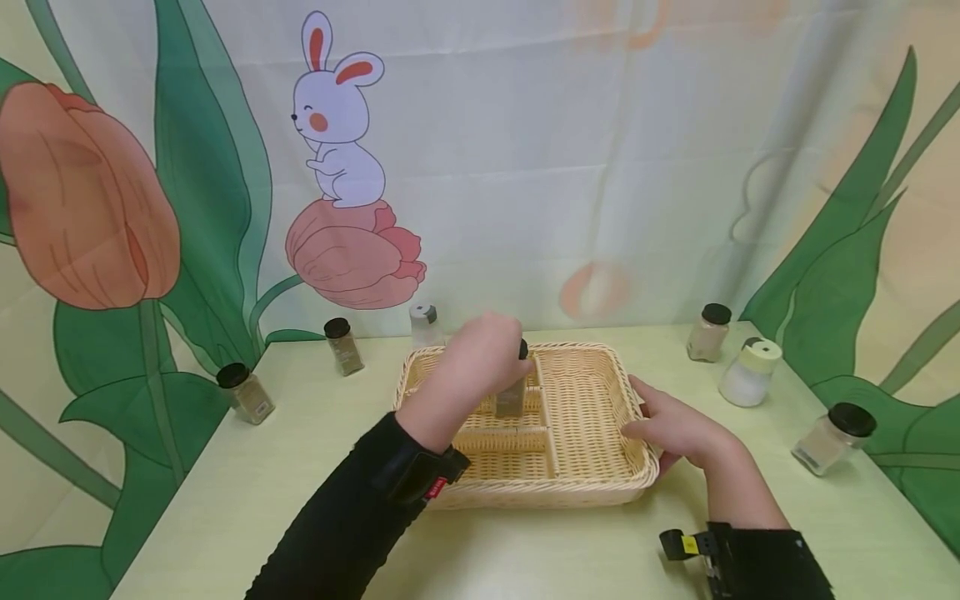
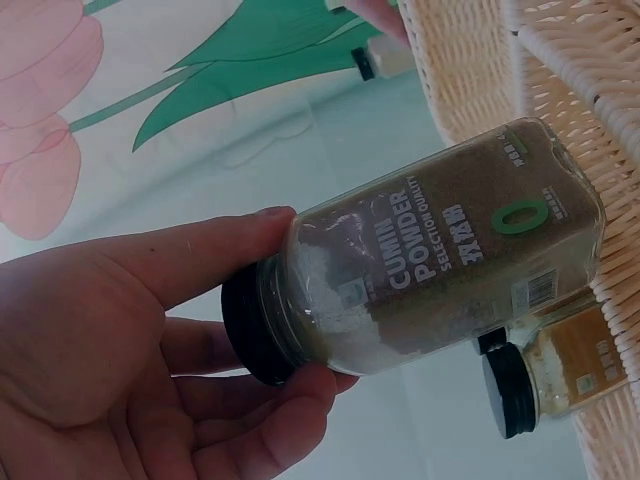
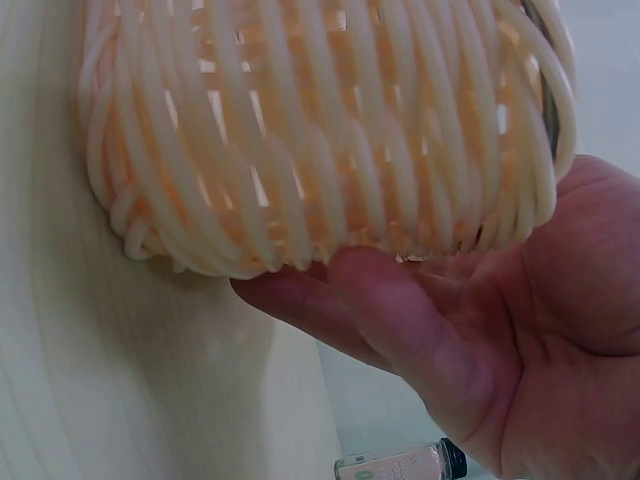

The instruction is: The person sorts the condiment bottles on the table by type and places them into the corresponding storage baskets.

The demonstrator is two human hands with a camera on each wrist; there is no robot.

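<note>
A rectangular wicker basket point(image 1: 540, 497) with inner dividers stands on the table in front of me. My left hand point(image 1: 483, 354) reaches over its left part and holds a spice jar point(image 1: 510, 402) by its black lid and neck. The left wrist view shows this jar point(image 2: 430, 255) labelled cumin powder, its glass body pointing towards the wickerwork. Thumb and fingers pinch it from both sides. At the basket's right end, my right hand point(image 1: 678, 429) grips the side wall, thumb near the rim. From the right wrist, the fingers point(image 3: 400, 330) press against the woven side.
Left of the basket stand two black-lidded jars point(image 1: 251, 396), and a grey-topped shaker point(image 1: 426, 325) stands behind it. On the right are a black-lidded jar point(image 1: 708, 333), a pale-lidded white jar point(image 1: 750, 372) and another black-lidded jar point(image 1: 834, 438). A patterned curtain point(image 1: 510, 167) hangs behind the table.
</note>
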